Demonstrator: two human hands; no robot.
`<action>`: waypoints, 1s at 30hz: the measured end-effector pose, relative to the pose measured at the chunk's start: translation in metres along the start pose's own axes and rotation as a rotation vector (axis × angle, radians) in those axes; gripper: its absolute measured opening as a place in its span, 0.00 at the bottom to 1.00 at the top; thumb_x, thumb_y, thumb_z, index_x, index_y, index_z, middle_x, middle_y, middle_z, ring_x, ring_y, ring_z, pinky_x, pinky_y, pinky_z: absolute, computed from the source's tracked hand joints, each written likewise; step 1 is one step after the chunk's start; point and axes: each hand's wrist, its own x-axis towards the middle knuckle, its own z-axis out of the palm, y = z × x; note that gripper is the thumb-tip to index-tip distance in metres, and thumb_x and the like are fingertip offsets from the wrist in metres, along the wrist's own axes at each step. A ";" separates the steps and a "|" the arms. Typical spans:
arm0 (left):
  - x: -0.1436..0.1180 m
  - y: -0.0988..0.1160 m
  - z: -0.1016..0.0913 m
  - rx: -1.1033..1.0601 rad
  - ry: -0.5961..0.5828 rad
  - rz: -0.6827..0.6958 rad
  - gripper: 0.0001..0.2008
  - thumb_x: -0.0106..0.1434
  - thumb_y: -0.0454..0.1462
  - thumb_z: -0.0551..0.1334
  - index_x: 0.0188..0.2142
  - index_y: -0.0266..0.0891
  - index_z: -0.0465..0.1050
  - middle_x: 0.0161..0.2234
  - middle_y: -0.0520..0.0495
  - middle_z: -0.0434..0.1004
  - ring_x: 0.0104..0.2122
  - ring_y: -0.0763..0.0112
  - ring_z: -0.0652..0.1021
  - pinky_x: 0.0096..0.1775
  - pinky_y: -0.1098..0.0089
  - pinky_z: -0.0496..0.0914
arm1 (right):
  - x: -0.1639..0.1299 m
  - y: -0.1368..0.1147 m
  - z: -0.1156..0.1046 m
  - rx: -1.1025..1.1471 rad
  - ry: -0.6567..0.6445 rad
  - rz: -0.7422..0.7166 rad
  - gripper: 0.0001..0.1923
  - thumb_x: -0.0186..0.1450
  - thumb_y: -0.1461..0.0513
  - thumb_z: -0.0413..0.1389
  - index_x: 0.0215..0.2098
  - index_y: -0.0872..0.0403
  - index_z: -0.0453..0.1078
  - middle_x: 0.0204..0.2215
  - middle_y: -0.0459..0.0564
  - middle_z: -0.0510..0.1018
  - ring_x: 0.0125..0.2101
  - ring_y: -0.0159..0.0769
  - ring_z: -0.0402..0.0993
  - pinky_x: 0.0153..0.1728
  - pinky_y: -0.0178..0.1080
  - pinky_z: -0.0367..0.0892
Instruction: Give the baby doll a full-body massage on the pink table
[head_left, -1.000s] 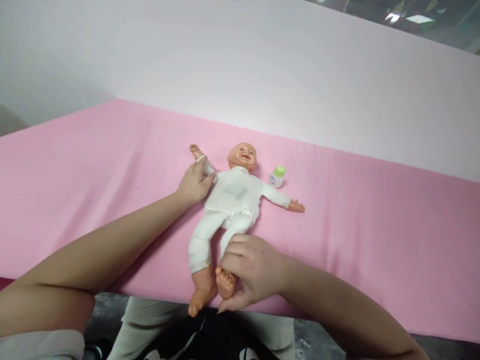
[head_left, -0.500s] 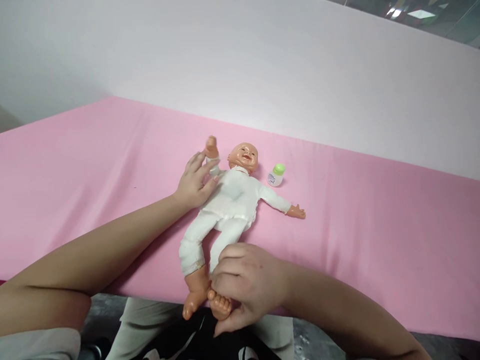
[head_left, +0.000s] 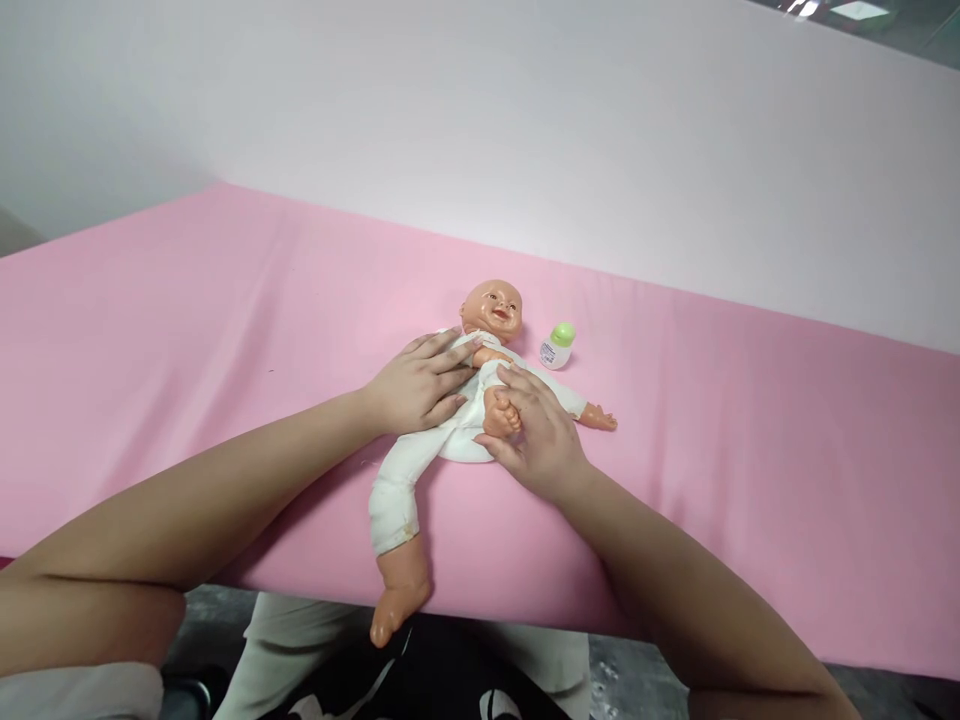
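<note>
A baby doll [head_left: 497, 310] in a white suit lies on its back, its head away from me. My left hand [head_left: 424, 385] holds one of the doll's arms folded across its chest, fingers over the sleeve and thumb lower down. The doll's small hand pokes out past my fingertips. With my right hand [head_left: 544, 430] I hold the doll's leg bent up over its belly; the foot [head_left: 501, 415] shows between thumb and fingers. The other leg [head_left: 394, 500] stretches toward me, its foot over the front edge. The doll's other arm [head_left: 596, 415] lies outstretched to the right.
A small white bottle with a green cap [head_left: 556, 347] stands right of the doll's head. The pink sheet [head_left: 712, 480] covers the surface, with a pale wall [head_left: 480, 120] behind it. My lap is below the front edge.
My right hand has brought the doll's leg from the front edge up over its belly. The arm at my left hand has gone from raised outward to folded across the chest.
</note>
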 end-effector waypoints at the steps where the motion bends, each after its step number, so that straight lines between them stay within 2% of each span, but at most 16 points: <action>1: 0.000 0.000 0.001 -0.007 0.000 -0.001 0.27 0.74 0.47 0.55 0.67 0.42 0.76 0.77 0.42 0.56 0.76 0.39 0.56 0.72 0.41 0.56 | 0.000 0.001 0.000 0.006 -0.002 0.008 0.27 0.71 0.52 0.66 0.62 0.52 0.66 0.65 0.65 0.76 0.68 0.55 0.71 0.66 0.62 0.72; 4: -0.002 -0.002 0.006 -0.038 0.023 -0.033 0.29 0.74 0.49 0.55 0.68 0.41 0.74 0.78 0.40 0.54 0.76 0.38 0.56 0.72 0.41 0.56 | 0.000 0.001 -0.001 0.010 -0.001 -0.008 0.27 0.71 0.53 0.65 0.63 0.51 0.65 0.65 0.65 0.76 0.69 0.54 0.70 0.66 0.61 0.71; 8: -0.005 -0.008 0.014 -0.107 0.088 -0.139 0.34 0.74 0.53 0.56 0.71 0.37 0.69 0.79 0.33 0.45 0.77 0.37 0.53 0.73 0.41 0.55 | -0.001 -0.008 -0.009 -0.037 0.031 -0.070 0.26 0.69 0.51 0.67 0.60 0.49 0.68 0.62 0.60 0.79 0.65 0.56 0.74 0.61 0.59 0.72; 10: -0.006 -0.011 0.015 -0.157 0.116 -0.244 0.36 0.74 0.54 0.55 0.73 0.36 0.66 0.80 0.31 0.41 0.78 0.38 0.51 0.73 0.41 0.55 | -0.002 -0.018 -0.014 -0.069 0.027 -0.125 0.24 0.66 0.49 0.69 0.55 0.48 0.71 0.58 0.57 0.83 0.59 0.55 0.77 0.58 0.58 0.71; 12: -0.007 -0.016 0.016 -0.207 0.135 -0.409 0.37 0.74 0.55 0.55 0.75 0.37 0.62 0.80 0.31 0.40 0.78 0.38 0.49 0.72 0.41 0.56 | -0.001 -0.031 -0.019 -0.055 0.004 -0.198 0.22 0.65 0.46 0.70 0.49 0.48 0.73 0.53 0.53 0.86 0.53 0.52 0.79 0.55 0.56 0.69; 14: -0.007 -0.023 0.017 -0.250 0.146 -0.587 0.39 0.74 0.55 0.54 0.77 0.38 0.58 0.79 0.30 0.42 0.78 0.38 0.48 0.72 0.40 0.57 | -0.001 -0.045 -0.021 0.021 -0.040 -0.274 0.21 0.65 0.44 0.69 0.44 0.49 0.74 0.48 0.50 0.87 0.48 0.48 0.78 0.50 0.53 0.68; 16: -0.007 -0.032 0.019 -0.286 0.151 -0.733 0.40 0.73 0.55 0.55 0.78 0.39 0.55 0.78 0.30 0.47 0.77 0.38 0.52 0.71 0.40 0.58 | -0.003 -0.054 -0.019 0.120 -0.120 -0.331 0.22 0.66 0.41 0.67 0.39 0.50 0.73 0.44 0.49 0.87 0.45 0.44 0.77 0.46 0.49 0.67; 20: -0.004 -0.050 0.025 -0.344 0.157 -0.909 0.39 0.73 0.53 0.54 0.77 0.39 0.56 0.73 0.30 0.61 0.72 0.39 0.64 0.70 0.40 0.60 | -0.012 -0.062 -0.006 0.221 -0.381 -0.398 0.29 0.66 0.34 0.61 0.33 0.51 0.72 0.37 0.50 0.84 0.40 0.41 0.74 0.42 0.47 0.65; 23: -0.004 -0.058 0.028 -0.361 0.187 -0.927 0.39 0.73 0.53 0.55 0.77 0.37 0.58 0.71 0.30 0.65 0.68 0.41 0.69 0.70 0.41 0.61 | -0.022 -0.061 0.004 0.250 -0.539 -0.431 0.33 0.65 0.31 0.58 0.33 0.51 0.71 0.30 0.48 0.80 0.35 0.40 0.71 0.40 0.46 0.64; 26: -0.005 -0.057 0.029 -0.386 0.261 -0.901 0.37 0.72 0.52 0.56 0.75 0.39 0.62 0.70 0.32 0.66 0.66 0.43 0.71 0.69 0.42 0.64 | -0.025 -0.062 0.008 0.266 -0.586 -0.452 0.33 0.65 0.31 0.58 0.33 0.52 0.71 0.29 0.46 0.80 0.34 0.39 0.71 0.39 0.46 0.64; 28: -0.007 -0.052 0.027 -0.389 0.313 -0.842 0.35 0.72 0.53 0.57 0.73 0.42 0.65 0.71 0.35 0.65 0.69 0.45 0.69 0.69 0.43 0.64 | -0.023 -0.065 0.005 0.276 -0.512 -0.474 0.31 0.66 0.32 0.58 0.34 0.51 0.72 0.34 0.47 0.83 0.38 0.39 0.74 0.41 0.46 0.66; 30: -0.008 -0.044 0.024 -0.353 0.333 -0.702 0.34 0.73 0.54 0.56 0.73 0.44 0.65 0.74 0.36 0.60 0.73 0.47 0.63 0.71 0.43 0.61 | -0.018 -0.069 -0.001 0.267 -0.355 -0.481 0.28 0.68 0.35 0.60 0.36 0.50 0.74 0.42 0.47 0.86 0.45 0.41 0.77 0.47 0.47 0.69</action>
